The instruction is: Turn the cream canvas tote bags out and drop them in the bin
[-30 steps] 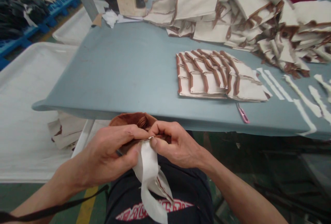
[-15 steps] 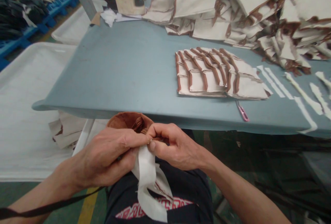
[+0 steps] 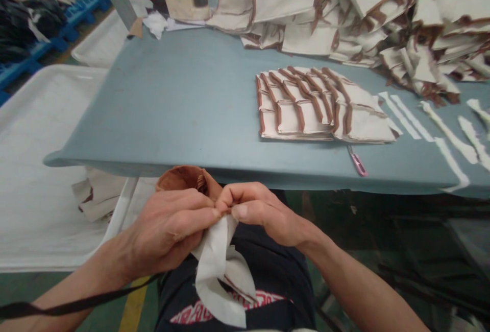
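Both my hands meet in front of my body, just below the table's near edge. My left hand [image 3: 172, 230] is closed on a brown and white fabric piece [image 3: 212, 270], its thumb pressed along the edge. Close against it, my right hand [image 3: 264, 209] pinches the same piece between thumb and fingertips. Brown cloth [image 3: 181, 176] bulges up behind my left hand. The white part hangs down in a loop over my dark clothing. Exactly what lies between the fingertips is hidden.
On the blue-grey table [image 3: 172, 102] lie overlapping white pieces with brown edges [image 3: 314, 110], a pink-handled small tool [image 3: 358, 162] and white strips [image 3: 406, 117]. A large heap of similar pieces [image 3: 298, 15] covers the back. A white tray [image 3: 34, 168] stands at left.
Both hands stay together on the fabric piece, with the fingertips shifted slightly. The hanging white part has swung a little left and opened into a wider loop.
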### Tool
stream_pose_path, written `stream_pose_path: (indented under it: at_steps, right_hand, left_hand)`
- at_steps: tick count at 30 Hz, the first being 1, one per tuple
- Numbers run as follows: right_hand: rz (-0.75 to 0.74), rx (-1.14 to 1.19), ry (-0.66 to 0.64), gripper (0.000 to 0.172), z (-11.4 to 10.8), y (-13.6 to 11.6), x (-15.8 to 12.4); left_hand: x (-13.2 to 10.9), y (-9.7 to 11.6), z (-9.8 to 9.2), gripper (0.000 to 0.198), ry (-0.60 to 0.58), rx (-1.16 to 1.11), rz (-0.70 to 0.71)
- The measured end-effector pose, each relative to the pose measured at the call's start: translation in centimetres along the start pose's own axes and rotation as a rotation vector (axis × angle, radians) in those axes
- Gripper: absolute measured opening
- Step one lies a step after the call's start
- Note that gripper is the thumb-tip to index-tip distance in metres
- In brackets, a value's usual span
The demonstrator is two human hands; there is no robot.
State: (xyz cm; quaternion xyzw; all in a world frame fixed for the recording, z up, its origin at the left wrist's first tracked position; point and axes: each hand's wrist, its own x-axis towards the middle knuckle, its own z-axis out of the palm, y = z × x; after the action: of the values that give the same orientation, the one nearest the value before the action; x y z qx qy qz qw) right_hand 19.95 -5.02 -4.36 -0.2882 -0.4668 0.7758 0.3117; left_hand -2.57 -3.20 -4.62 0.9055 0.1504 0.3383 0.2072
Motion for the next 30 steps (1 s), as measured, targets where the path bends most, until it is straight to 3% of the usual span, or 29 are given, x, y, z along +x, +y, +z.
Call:
stream_pose_path:
  at_steps: [10,14,17,20,25,30]
  right_hand:
    - [0.026,-0.039,0.059,0.020,-0.3,0.7,0.1]
    - [-0.146,-0.496,0.095,0.002,-0.3,0.2,-0.3]
    - [-0.273,-0.778,0.135,0.010,-0.4,-0.3,-0.6]
    - [-0.215,-0.680,0.115,0.008,-0.2,-0.5,-1.0]
    - [-0.075,-0.216,0.074,0.006,0.8,0.2,-1.1]
    - [-0.052,-0.012,0.156,0.013,1.1,1.2,-0.6]
  left_hand:
    - [0.3,0.0,0.1,0.026,-0.009,0.050,-0.028]
    - [0.3,-0.3,0.5,0.026,-0.026,0.004,-0.042]
    - [0.3,-0.5,0.7,0.025,0.000,-0.014,-0.002]
    - [0.3,-0.6,0.8,0.024,-0.014,0.023,0.035]
    - [0.2,-0.8,1.1,0.020,0.027,0.237,0.093]
    - [-0.4,-2.0,1.6,0.018,0.070,0.228,0.109]
